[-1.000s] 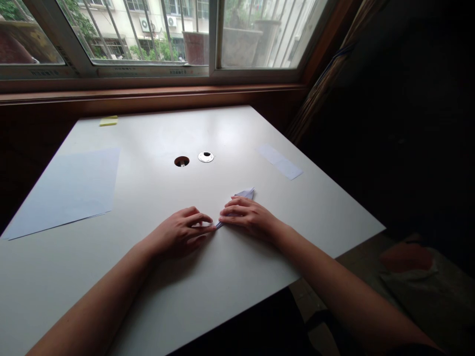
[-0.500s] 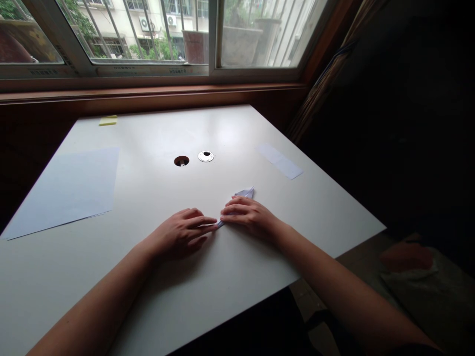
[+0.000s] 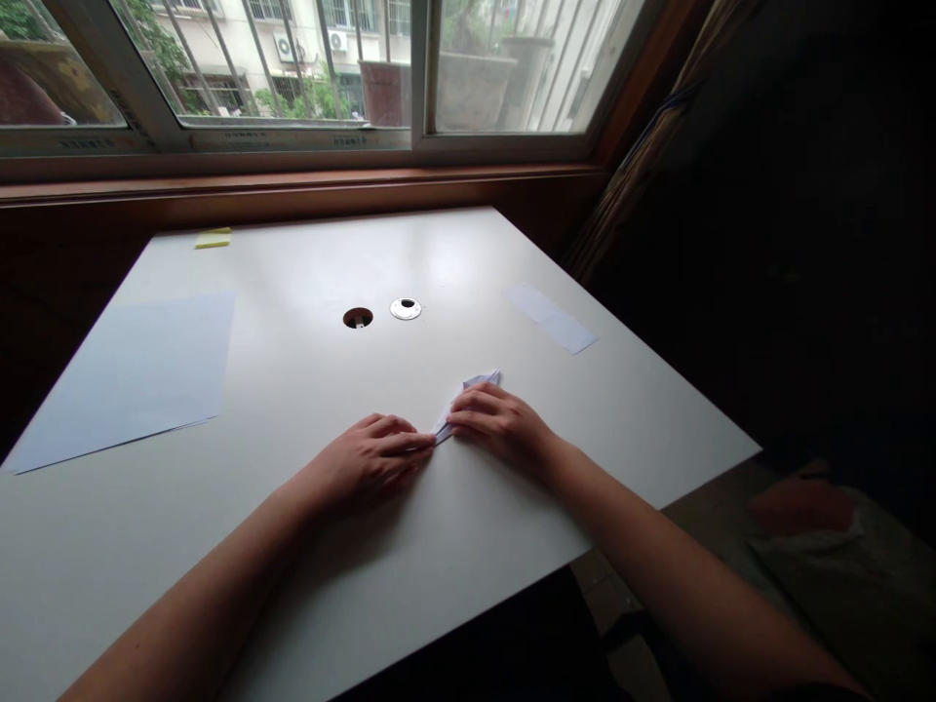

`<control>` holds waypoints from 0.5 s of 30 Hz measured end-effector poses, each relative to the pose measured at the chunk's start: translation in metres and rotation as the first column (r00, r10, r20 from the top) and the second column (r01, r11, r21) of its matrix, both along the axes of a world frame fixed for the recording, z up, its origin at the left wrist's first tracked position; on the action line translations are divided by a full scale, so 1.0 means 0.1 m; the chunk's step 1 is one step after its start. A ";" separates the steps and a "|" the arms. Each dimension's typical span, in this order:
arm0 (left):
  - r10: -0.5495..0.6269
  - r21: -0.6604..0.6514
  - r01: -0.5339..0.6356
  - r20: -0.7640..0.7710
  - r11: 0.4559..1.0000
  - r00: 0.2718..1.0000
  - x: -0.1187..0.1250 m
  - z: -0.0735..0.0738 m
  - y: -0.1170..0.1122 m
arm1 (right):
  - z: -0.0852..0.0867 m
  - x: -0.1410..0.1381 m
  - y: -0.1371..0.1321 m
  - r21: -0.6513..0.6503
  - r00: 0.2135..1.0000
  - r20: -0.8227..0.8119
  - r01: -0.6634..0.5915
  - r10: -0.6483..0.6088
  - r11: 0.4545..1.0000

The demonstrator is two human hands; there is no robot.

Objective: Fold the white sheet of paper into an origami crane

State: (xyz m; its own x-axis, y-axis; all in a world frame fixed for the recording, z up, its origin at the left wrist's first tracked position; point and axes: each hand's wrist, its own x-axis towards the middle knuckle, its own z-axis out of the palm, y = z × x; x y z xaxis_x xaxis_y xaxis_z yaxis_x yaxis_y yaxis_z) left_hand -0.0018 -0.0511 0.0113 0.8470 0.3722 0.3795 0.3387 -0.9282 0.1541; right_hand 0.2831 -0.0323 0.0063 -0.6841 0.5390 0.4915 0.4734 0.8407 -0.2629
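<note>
A small piece of folded white paper [image 3: 481, 379] lies slantwise on the white table [image 3: 351, 604], its pointed far end showing beyond my fingers. My right hand [image 3: 498, 421] rests over its middle, fingers together and pressing it down; part of the paper is hidden beneath. At the near-left tip of the paper, my left hand [image 3: 380, 453] pinches the end between thumb and fingers. The two hands are close together with a short stretch of paper showing between them.
Large white sheets [image 3: 138, 375] lie at the left of the table. A creased paper strip [image 3: 552, 317] is at the right, yellow sticky notes [image 3: 214, 238] at the far edge. A round cable hole [image 3: 358, 318] and its cover [image 3: 406, 309] are mid-table, below a window [image 3: 278, 68].
My right hand has shifted slightly right along the paper, uncovering more of it. My left hand has moved a little right, its fingers now closer together at the near tip.
</note>
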 end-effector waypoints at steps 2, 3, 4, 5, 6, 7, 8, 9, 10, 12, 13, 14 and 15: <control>0.008 -0.006 -0.008 -0.010 1.000 1.000 0.00 -0.01 0.00 | 0.00 0.00 0.00 0.000 1.000 0.004 0.010 -0.010 1.000; 0.012 -0.007 -0.012 -0.014 1.000 1.000 -0.01 -0.02 0.00 | 0.00 0.00 0.00 -0.003 1.000 0.005 0.010 -0.010 1.000; 0.013 -0.008 -0.013 -0.018 1.000 1.000 -0.01 -0.03 0.00 | 0.00 0.00 0.00 -0.006 1.000 0.004 0.007 -0.007 1.000; 0.010 -0.011 -0.010 -0.025 1.000 1.000 -0.01 -0.04 0.01 | 0.00 0.00 0.00 -0.009 1.000 0.003 0.004 -0.004 1.000; 0.004 -0.013 -0.004 -0.029 1.000 1.000 -0.01 -0.05 0.01 | 0.00 0.00 0.00 -0.012 1.000 0.000 0.001 -0.001 1.000; -0.003 -0.015 0.003 -0.030 1.000 1.000 -0.01 -0.07 0.01 | -0.01 0.00 0.01 -0.014 1.000 -0.003 -0.002 0.002 1.000; -0.012 -0.017 0.011 -0.032 1.000 0.999 -0.01 -0.09 0.02 | -0.01 -0.01 0.01 -0.015 1.000 -0.005 -0.007 0.007 1.000; -0.020 -0.018 0.019 -0.030 1.000 0.999 0.00 -0.12 0.01 | -0.02 -0.01 0.01 -0.016 1.000 -0.005 -0.012 0.012 1.000; -0.023 -0.020 0.023 -0.029 1.000 0.999 0.01 -0.14 0.01 | -0.02 -0.01 0.01 -0.017 1.000 -0.006 -0.016 0.016 1.000; -0.016 -0.015 0.016 -0.019 1.000 1.000 0.04 -0.18 0.00 | -0.02 -0.02 0.02 -0.017 1.000 -0.008 -0.023 0.023 1.000; -0.004 -0.015 0.004 -0.022 1.000 1.000 0.05 -0.19 -0.01 | -0.02 -0.02 0.02 -0.016 1.000 -0.010 -0.023 0.023 1.000; 0.004 -0.011 -0.005 -0.028 1.000 1.000 0.06 -0.19 -0.02 | -0.02 -0.02 0.02 -0.016 1.000 -0.011 -0.022 0.022 1.000; 0.014 -0.003 -0.014 -0.034 1.000 0.999 0.08 -0.19 -0.03 | -0.02 -0.02 0.02 -0.016 1.000 -0.009 -0.018 0.018 1.000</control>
State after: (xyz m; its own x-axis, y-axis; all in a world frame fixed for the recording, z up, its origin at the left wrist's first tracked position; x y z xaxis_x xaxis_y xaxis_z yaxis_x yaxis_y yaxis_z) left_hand 0.0060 -0.0540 -0.0077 0.8543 0.3853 0.3489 0.3568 -0.9228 0.1453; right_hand 0.2809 -0.0305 0.0045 -0.6896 0.5342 0.4889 0.4555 0.8448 -0.2806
